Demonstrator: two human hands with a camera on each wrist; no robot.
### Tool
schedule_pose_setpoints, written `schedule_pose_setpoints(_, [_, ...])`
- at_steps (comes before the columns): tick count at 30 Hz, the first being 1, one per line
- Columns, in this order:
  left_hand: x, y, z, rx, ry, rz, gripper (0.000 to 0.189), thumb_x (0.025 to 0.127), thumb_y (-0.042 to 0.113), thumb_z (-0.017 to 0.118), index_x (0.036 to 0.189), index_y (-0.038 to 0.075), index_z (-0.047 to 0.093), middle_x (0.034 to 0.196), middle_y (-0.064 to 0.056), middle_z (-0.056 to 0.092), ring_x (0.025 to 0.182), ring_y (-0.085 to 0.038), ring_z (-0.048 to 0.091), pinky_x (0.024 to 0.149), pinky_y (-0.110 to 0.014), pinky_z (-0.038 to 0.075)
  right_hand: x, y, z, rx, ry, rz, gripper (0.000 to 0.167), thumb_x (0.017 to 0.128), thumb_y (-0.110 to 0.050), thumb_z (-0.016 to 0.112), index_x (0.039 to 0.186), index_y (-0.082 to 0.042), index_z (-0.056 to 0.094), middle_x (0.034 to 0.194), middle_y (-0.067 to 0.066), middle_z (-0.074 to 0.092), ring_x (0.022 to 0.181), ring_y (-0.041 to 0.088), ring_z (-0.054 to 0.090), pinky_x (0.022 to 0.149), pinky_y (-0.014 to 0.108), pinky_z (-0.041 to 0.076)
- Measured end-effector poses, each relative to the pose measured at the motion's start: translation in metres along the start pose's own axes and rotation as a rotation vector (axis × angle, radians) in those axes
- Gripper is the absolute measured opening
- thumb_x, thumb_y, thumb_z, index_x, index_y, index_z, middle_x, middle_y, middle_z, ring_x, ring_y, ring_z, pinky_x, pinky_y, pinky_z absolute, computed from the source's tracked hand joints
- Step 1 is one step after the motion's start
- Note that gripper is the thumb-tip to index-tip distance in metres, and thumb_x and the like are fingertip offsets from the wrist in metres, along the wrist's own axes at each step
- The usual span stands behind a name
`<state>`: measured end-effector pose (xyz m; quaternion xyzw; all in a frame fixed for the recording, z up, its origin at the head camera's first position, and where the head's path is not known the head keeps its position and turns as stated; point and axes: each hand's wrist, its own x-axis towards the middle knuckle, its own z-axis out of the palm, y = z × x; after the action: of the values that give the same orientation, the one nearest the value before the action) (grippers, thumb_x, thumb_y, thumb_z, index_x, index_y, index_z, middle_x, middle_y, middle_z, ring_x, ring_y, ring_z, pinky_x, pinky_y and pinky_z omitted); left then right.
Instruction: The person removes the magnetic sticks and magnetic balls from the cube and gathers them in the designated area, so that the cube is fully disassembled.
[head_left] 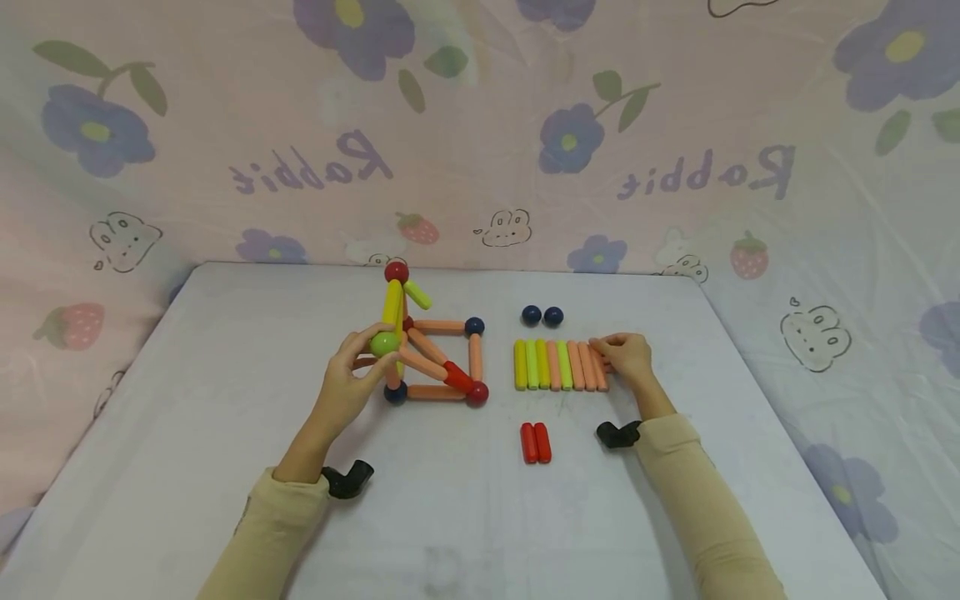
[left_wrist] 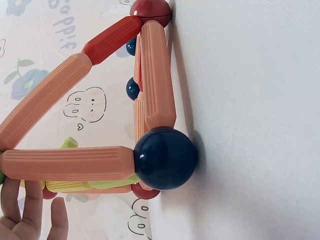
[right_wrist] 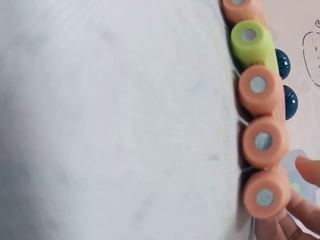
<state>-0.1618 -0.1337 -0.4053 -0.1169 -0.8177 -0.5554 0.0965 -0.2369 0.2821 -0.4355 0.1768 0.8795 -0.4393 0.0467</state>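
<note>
My left hand (head_left: 352, 379) pinches a light green ball (head_left: 385, 343) between thumb and fingers. That ball is a raised joint of a frame of rods and balls, with an orange base rod (head_left: 437, 392), a dark blue corner ball (left_wrist: 166, 158) and a red ball (head_left: 477, 393). A red rod (left_wrist: 112, 40) links an orange rod to the red ball. Yellow rods (head_left: 392, 302) rise to a top red ball (head_left: 397, 272), where a light green rod (head_left: 417, 294) sticks out. My right hand (head_left: 628, 360) touches the end orange rod (right_wrist: 266, 195) of a row; one fingertip stands apart from it.
The row of yellow, green and orange rods (head_left: 555, 365) lies right of the frame. Two dark blue balls (head_left: 542, 316) sit behind it, and two red rods (head_left: 536, 442) lie in front. Everything stands on a white table (head_left: 442, 517) before a patterned cloth (head_left: 480, 133).
</note>
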Motion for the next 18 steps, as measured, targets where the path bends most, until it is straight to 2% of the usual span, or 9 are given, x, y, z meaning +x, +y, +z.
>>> schedule_pose_setpoints(4, [0.000,0.000,0.000,0.010,0.000,0.002,0.042,0.093,0.011,0.063,0.134,0.008,0.053,0.111,-0.010,0.054,0.107,-0.022,0.055,0.094,-0.025,0.047,-0.002,0.000,-0.001,-0.017,0.024,-0.033,0.037,0.092,-0.024,0.064,0.114,0.006,0.065,0.074,-0.004,0.065,0.056,-0.002,0.057,0.055,0.016,0.053])
schedule_pose_setpoints(10, [0.000,0.000,0.000,0.007,0.005,0.020,0.042,0.092,0.009,0.063,0.134,0.006,0.053,0.112,-0.014,0.054,0.105,-0.017,0.054,0.093,-0.025,0.047,-0.010,-0.009,-0.001,-0.028,0.056,-0.116,0.034,0.092,-0.022,0.064,0.112,0.006,0.066,0.095,0.016,0.072,0.057,0.000,0.061,0.058,0.019,0.055])
schedule_pose_setpoints(14, [0.000,0.000,0.000,0.006,0.007,0.026,0.042,0.092,0.008,0.063,0.133,0.006,0.053,0.112,-0.015,0.055,0.104,-0.013,0.053,0.092,-0.021,0.046,-0.019,-0.022,0.006,-0.022,0.014,-0.188,0.036,0.092,-0.023,0.064,0.113,0.006,0.065,0.103,0.023,0.070,0.067,0.002,0.062,0.062,0.018,0.056])
schedule_pose_setpoints(18, [0.000,-0.002,0.000,0.014,-0.002,0.020,0.042,0.093,0.009,0.062,0.134,0.006,0.053,0.114,-0.015,0.055,0.103,-0.005,0.052,0.094,-0.026,0.046,-0.030,-0.038,0.020,0.009,-0.064,-0.285,0.034,0.093,-0.020,0.062,0.114,0.007,0.064,0.108,0.027,0.068,0.077,0.011,0.066,0.071,0.024,0.059])
